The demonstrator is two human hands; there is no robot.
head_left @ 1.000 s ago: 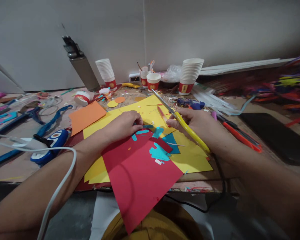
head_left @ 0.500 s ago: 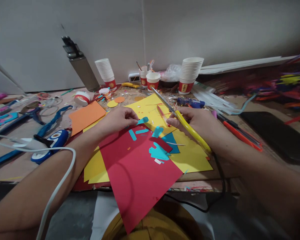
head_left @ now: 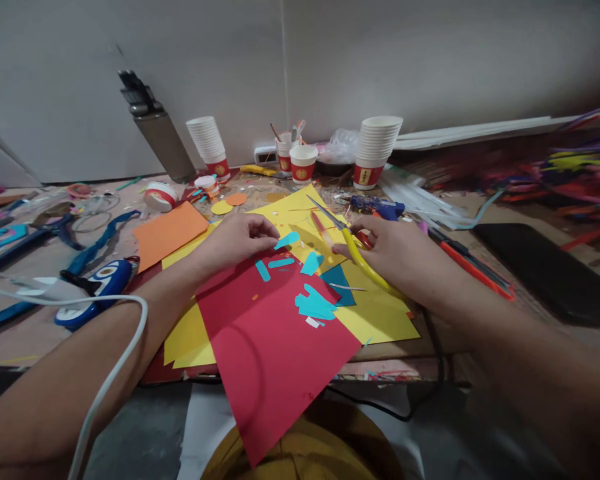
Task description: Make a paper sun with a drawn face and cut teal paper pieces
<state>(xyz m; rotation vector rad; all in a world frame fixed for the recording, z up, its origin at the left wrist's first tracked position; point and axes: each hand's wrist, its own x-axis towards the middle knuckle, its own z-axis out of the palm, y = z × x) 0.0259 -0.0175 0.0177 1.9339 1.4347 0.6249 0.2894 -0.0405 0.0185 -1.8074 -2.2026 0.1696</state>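
Note:
My left hand (head_left: 240, 240) pinches a small cyan paper piece (head_left: 287, 240) above the top of the red sheet (head_left: 280, 353). My right hand (head_left: 385, 250) is closed round the yellow-handled scissors (head_left: 363, 257), whose blades point up and left over the yellow paper (head_left: 380, 320). Between the hands, more cyan strips and a cut cyan shape (head_left: 315, 305) lie on the red sheet. A darker blue piece (head_left: 341, 283) rests on the yellow paper just right of them.
An orange sheet (head_left: 170, 233) lies left of my left hand. Paper cup stacks (head_left: 207, 147) stand at the back, with a glue gun (head_left: 377, 207) near the right stack (head_left: 377, 150). A black phone (head_left: 545, 270) is at the right; a white cable (head_left: 140, 333) crosses my left arm.
The scissors have tilted lower in my right hand. A dark red piece near the cyan shape no longer shows there; something red now shows by my right fingers. The view has shifted slightly.

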